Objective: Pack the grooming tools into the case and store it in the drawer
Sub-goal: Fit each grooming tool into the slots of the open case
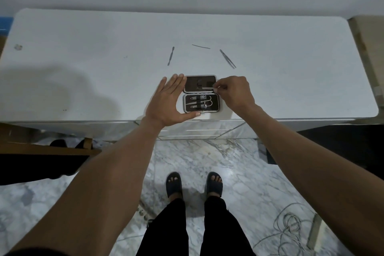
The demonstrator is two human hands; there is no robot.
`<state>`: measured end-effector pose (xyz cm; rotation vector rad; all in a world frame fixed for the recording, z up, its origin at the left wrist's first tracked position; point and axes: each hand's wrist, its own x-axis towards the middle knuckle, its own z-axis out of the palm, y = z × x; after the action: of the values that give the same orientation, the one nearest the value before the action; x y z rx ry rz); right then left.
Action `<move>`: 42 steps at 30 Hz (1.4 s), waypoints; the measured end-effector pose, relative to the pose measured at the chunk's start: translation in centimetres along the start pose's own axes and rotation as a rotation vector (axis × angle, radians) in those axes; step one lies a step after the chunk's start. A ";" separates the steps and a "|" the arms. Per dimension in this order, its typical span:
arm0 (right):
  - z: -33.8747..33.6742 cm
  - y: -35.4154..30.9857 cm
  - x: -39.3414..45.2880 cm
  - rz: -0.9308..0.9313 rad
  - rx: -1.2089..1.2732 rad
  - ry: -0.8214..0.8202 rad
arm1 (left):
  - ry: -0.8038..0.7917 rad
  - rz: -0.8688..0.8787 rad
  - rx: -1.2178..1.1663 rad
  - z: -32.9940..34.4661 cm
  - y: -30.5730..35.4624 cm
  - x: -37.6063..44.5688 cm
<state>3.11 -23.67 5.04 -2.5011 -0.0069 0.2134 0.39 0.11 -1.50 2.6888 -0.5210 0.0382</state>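
A small black grooming case (201,94) lies open near the front edge of the white table (83,58). Its lower half holds clippers and scissors (202,102). My left hand (168,102) rests flat against the case's left side, fingers spread, thumb at the front corner. My right hand (232,91) pinches a thin metal tool (206,89) lying across the lid half. Three tools lie loose behind the case: a cuticle pusher (171,56), a thin pick (201,46) and tweezers (228,58).
White drawer fronts (193,131) show under the table's front edge, all closed. My sandalled feet (194,185) stand on a marble floor. A tangle of cable (288,224) lies at the lower right. A dark wooden piece of furniture (31,151) sits at the left.
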 end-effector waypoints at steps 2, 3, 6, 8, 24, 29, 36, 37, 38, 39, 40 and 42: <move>0.0 -0.2 0.1 -0.034 -0.042 -0.007 | 0.006 0.003 0.001 0.1 0.0 0.0; 0.0 -0.3 0.1 -0.049 -0.064 -0.004 | 0.006 0.003 0.004 0.1 -0.1 0.0; 0.1 -0.5 0.1 -0.071 -0.141 0.021 | 0.009 0.003 0.007 0.2 -0.1 0.1; 0.1 -0.5 0.1 -0.079 -0.180 0.017 | 0.007 0.005 0.008 0.2 -0.2 0.1; 0.4 -1.5 1.1 -0.064 -0.234 -0.014 | 0.017 0.012 0.010 0.5 -0.3 0.1; 0.8 -2.3 1.4 -0.077 -0.227 -0.022 | 0.018 0.015 0.005 0.5 -0.3 0.1; 1.0 -2.7 1.7 -0.060 -0.248 -0.004 | 0.019 0.012 -0.003 0.3 -0.2 0.0; 0.9 -2.8 1.6 -0.064 -0.250 -0.003 | 0.017 0.012 -0.001 0.3 -0.2 0.0; 0.8 -2.8 1.6 -0.068 -0.253 -0.011 | 0.018 0.012 0.000 0.3 -0.2 0.0; 0.7 -2.9 1.6 -0.071 -0.258 -0.026 | 0.019 0.013 -0.001 0.3 -0.2 0.0; 0.5 -2.9 1.7 -0.069 -0.260 -0.045 | 0.017 0.013 -0.004 0.3 -0.2 0.0; 0.2 -3.0 1.9 -0.057 -0.259 -0.077 | 0.017 0.015 -0.005 0.3 -0.2 0.1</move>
<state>5.08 -21.05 6.38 -2.7445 -0.1460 0.3011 0.55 0.19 -1.82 2.6775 -0.5354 0.0636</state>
